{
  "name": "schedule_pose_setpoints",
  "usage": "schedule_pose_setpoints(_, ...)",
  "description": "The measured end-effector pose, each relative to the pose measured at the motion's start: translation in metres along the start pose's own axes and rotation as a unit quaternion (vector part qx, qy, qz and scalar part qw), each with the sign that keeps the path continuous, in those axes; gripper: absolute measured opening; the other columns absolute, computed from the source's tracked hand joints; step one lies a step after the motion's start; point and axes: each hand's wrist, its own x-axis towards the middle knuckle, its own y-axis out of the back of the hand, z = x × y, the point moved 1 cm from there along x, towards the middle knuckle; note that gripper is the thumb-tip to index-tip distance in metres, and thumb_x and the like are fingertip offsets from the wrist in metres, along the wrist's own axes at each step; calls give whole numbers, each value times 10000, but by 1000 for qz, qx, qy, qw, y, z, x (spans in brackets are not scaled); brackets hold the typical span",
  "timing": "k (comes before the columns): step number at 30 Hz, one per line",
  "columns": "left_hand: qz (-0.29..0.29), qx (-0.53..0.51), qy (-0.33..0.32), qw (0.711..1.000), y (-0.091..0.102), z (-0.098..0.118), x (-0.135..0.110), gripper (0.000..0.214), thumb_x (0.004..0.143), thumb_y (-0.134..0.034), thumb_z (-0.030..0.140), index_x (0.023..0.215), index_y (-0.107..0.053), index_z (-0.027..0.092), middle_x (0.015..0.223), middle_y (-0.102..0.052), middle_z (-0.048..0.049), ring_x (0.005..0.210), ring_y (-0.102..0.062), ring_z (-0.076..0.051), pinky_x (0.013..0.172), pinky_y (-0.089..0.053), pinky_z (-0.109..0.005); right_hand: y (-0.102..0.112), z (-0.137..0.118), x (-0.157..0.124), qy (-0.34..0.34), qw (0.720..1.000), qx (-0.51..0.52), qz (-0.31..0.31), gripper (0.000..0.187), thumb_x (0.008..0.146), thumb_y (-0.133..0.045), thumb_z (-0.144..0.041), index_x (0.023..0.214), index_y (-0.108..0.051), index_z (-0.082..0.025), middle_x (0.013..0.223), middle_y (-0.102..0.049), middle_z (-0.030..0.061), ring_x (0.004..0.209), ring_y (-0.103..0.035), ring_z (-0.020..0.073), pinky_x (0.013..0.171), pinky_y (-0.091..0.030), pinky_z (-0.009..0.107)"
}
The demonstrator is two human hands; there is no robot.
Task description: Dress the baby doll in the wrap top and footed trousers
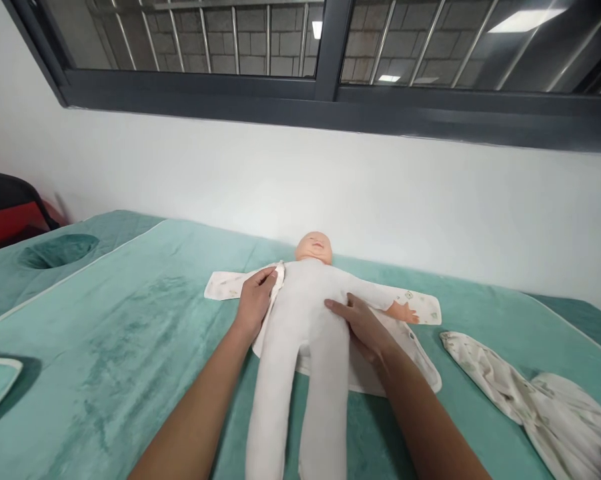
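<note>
A baby doll (304, 313) with a white cloth body lies on its back on a teal towel-covered table (130, 320), head towards the wall. Under it is spread an open white printed baby garment (425, 308), its sleeves stretched out to both sides. My left hand (255, 301) is closed, pinching the garment's left front edge at the doll's shoulder. My right hand (363, 325) lies flat, fingers stretched out, on the doll's belly and right side. The doll's bare hand (403, 311) rests on the right sleeve.
A crumpled printed cloth (530, 393) lies at the right near the table's front. A round face hole (57, 250) opens in the table at the left. A red and black chair (7, 210) stands far left. The white wall (380, 193) runs behind the table.
</note>
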Motion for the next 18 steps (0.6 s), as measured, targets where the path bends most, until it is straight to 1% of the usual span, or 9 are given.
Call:
schedule_pose_setpoints(3,-5,-17,-24,1000,-1,6,0,248,807,-626,340,945,-739,169,958,-713,-33,938,-607,-186,830,-455,-261,-13,6,0,-28,998,50,-40,410,706,-774,-423,986,-615,-171,1029,-697,95,894,-670,247,739,-575,349)
schedule_pose_setpoints(6,-39,-88,17,995,4,16,-1,248,775,-684,326,950,-731,156,900,-706,-35,842,-611,-158,756,-475,-237,-16,12,1,-36,996,80,-24,423,715,-766,-416,1029,-615,-177,1050,-697,96,901,-672,236,751,-579,335)
schedule_pose_setpoints(8,-87,-194,69,975,13,23,-1,267,747,-722,297,976,-715,160,811,-676,-17,693,-583,-106,624,-471,-193,-16,13,2,-31,994,104,-28,446,734,-747,-422,1083,-611,-180,1076,-693,97,923,-672,234,770,-578,332)
schedule_pose_setpoints(10,-143,-307,97,936,25,31,-2,287,742,-728,260,1015,-694,179,710,-602,22,530,-479,-48,439,-371,-133,-17,12,2,-25,992,116,-35,459,754,-728,-433,1120,-602,-186,1121,-680,98,955,-667,234,795,-576,332)
schedule_pose_setpoints(12,-181,-370,81,907,36,39,-3,286,761,-708,253,1042,-680,206,674,-534,45,456,-377,-24,346,-247,-115,-18,12,2,-27,994,104,-24,455,756,-725,-448,1112,-603,-192,1154,-668,94,978,-661,234,799,-574,323)
schedule_pose_setpoints(13,-188,-376,64,905,39,41,-3,280,778,-692,266,1054,-674,219,692,-528,43,460,-376,-24,344,-244,-115,-18,12,2,-28,995,94,-17,451,754,-724,-456,1100,-606,-193,1158,-667,95,979,-659,235,792,-574,320)
schedule_pose_setpoints(15,-175,-320,25,931,40,44,-5,276,805,-665,298,1074,-667,238,793,-571,14,560,-482,-50,424,-363,-134,-19,13,3,-29,996,79,-13,447,753,-717,-472,1083,-611,-189,1144,-671,97,966,-661,237,778,-573,319)
schedule_pose_setpoints(17,-170,-169,-16,971,35,42,-6,285,810,-655,303,1088,-669,240,959,-618,-32,790,-592,-121,623,-490,-204,-19,14,5,-22,997,69,-19,445,756,-705,-490,1065,-617,-182,1096,-686,99,928,-665,235,755,-571,321)
schedule_pose_setpoints(18,-178,-71,-43,981,31,39,-6,290,807,-652,293,1091,-674,240,1048,-621,-50,920,-600,-164,737,-509,-248,-19,15,6,-16,998,63,-14,442,752,-705,-495,1049,-621,-178,1061,-695,97,902,-668,232,738,-570,319)
